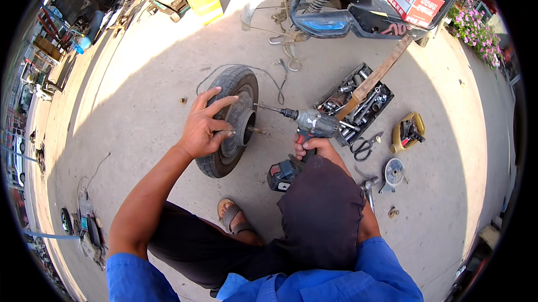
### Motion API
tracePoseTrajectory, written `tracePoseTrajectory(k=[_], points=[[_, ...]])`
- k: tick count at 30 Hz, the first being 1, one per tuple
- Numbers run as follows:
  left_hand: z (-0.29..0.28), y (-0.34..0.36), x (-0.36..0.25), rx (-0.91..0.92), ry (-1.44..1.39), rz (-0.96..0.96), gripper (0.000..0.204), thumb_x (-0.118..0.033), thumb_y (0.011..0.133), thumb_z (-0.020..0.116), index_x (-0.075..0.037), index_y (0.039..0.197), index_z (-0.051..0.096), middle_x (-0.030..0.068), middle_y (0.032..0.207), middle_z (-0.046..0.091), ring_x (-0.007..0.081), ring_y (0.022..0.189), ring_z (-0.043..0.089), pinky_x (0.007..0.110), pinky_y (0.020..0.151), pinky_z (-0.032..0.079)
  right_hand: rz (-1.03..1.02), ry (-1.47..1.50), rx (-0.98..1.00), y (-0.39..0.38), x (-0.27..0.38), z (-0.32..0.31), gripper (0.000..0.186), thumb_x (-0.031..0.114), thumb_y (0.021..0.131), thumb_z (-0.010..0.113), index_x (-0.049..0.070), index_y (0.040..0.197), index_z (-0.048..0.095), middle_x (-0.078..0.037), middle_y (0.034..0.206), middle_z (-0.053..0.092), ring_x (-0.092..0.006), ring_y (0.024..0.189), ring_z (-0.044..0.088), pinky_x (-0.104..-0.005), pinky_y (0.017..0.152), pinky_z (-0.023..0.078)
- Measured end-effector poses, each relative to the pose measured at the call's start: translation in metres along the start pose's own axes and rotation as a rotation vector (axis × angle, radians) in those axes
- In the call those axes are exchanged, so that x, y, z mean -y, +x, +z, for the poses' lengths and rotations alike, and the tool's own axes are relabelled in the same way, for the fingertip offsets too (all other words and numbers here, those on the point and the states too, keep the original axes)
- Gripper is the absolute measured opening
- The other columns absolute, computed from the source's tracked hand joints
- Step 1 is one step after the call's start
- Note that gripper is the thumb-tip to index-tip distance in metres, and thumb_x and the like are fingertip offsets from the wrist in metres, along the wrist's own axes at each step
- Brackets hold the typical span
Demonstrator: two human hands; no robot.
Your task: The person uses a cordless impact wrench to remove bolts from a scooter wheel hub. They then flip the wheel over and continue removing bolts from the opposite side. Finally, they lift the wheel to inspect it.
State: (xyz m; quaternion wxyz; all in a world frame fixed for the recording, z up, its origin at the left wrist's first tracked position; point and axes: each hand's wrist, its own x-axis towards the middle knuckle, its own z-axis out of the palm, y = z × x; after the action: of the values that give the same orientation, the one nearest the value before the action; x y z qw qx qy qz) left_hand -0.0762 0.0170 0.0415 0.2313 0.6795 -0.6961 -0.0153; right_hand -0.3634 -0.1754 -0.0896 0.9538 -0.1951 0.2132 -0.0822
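Note:
A wheel with a black tyre and a grey metal hub stands upright in front of me, its hub side turned to the right. My left hand is at its near left side, two fingers stretched over the tyre and rim. Thumb and curled fingers pinch together at the hub on something too small to name. A cordless impact driver is in my right hand, fingers wrapped round its grip. Its long bit points left, the tip close to the wheel; contact is unclear. The battery hangs beside my right knee.
Right of the driver lies a toolbox full of sockets, a wooden-handled tool across it. Scissors, a cut yellow container and a round metal part lie nearby. A cable curls behind the wheel. Beyond stands a scooter.

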Motion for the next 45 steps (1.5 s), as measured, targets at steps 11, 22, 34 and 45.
tracePoseTrajectory(k=[11,22,34,45], points=[[0.0,0.0,-0.004,0.044,-0.006,-0.022,0.019,-0.011,0.059,0.087,-0.016,0.077,0.083,0.0029,0.15,0.058,0.0414,0.146,0.037,0.057,0.117,0.033,-0.029,0.023,-0.086,0.001,-0.006,-0.027,0.036,-0.003,0.074,0.063,0.001,0.11,0.062,-0.009,0.087,0.06,-0.0184,0.073,0.057,-0.0328,0.067,0.05],[0.008,-0.003,0.018,-0.099,0.042,-0.198,0.074,-0.03,0.089,0.076,-0.001,0.15,0.047,0.0241,0.16,0.039,0.0444,0.149,0.033,0.05,0.123,0.029,-0.027,-0.002,-0.122,0.007,-0.01,-0.032,0.034,-0.002,0.075,0.063,0.001,0.108,0.063,-0.008,0.085,0.061,-0.0177,0.072,0.057,-0.0318,0.066,0.05],[0.002,-0.007,0.055,-0.174,-0.176,-0.591,0.076,-0.033,0.093,0.076,0.004,0.151,0.042,0.0256,0.133,0.066,0.0325,0.125,0.064,0.04,0.109,0.046,-0.063,-0.262,-0.235,0.045,-0.022,-0.033,0.024,0.002,0.077,0.067,0.002,0.101,0.065,-0.006,0.081,0.062,-0.0161,0.067,0.06,-0.0331,0.06,0.05],[-0.011,-0.027,0.076,-0.189,-0.282,-0.699,0.075,-0.03,0.089,0.075,0.003,0.15,0.045,0.0233,0.134,0.065,0.0323,0.126,0.061,0.04,0.112,0.043,0.001,-0.264,-0.24,0.099,-0.035,-0.039,0.014,0.004,0.077,0.066,0.006,0.091,0.064,-0.004,0.078,0.06,-0.0149,0.064,0.058,-0.033,0.058,0.049]])
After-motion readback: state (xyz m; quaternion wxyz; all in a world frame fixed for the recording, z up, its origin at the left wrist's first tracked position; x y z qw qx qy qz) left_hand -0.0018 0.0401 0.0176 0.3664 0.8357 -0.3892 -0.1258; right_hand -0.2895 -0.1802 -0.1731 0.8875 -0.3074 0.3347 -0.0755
